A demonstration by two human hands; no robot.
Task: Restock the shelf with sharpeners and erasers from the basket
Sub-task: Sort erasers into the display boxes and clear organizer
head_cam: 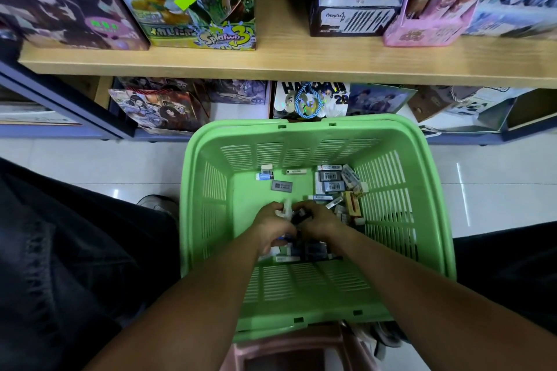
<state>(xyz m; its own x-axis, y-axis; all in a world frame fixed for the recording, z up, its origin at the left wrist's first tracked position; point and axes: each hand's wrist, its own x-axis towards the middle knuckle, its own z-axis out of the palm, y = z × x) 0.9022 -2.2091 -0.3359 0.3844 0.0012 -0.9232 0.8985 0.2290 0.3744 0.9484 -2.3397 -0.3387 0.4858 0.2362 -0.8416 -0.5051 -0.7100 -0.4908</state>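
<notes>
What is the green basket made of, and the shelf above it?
The basket looks like plastic: smooth, slightly shiny green, with slots moulded into its walls. The shelf looks like wood or wood-look board: pale tan, dull, faint grain. Which one, I cannot tell.

- We see a pale wooden shelf board (301, 69) running across the upper view, loaded with illustrated boxes (193, 0).
- Below it we find a lower tier with printed gift bags (159, 108) standing side by side.
- We stand on a glossy white tiled floor (90, 166), which catches streaks of ceiling light.
- We notice a pink plastic stool (289, 352) at the bottom edge.
</notes>
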